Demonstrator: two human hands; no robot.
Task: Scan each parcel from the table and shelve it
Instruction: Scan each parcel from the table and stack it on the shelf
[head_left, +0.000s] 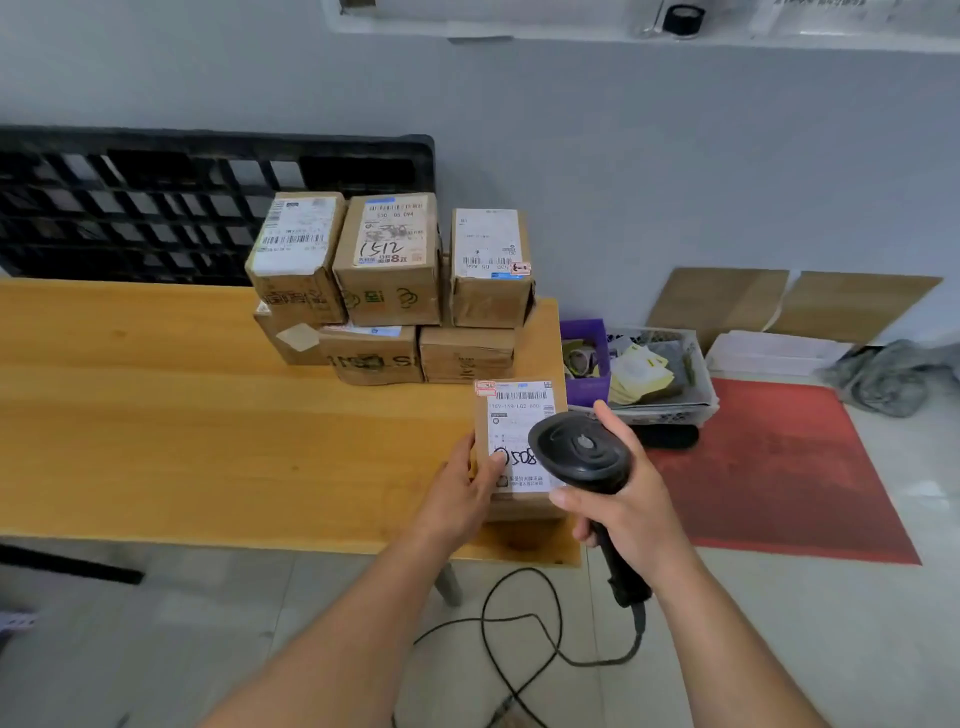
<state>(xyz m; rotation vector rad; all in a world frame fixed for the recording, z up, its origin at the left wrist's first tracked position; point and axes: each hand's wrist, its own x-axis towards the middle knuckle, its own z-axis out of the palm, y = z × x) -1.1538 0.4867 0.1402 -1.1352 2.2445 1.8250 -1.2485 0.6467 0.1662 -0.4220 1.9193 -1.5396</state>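
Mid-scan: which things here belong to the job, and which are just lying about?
Job: held parcel, scanner, stacked parcels, table, left hand, right hand.
Lying about: purple bin, paper tray, cardboard sheets, red mat, black pallet, grey cloth.

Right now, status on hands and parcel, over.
Left hand holds parcel, label up, at table right end. Right hand grips scanner, head over label. Stack of boxes behind, nothing in the way.
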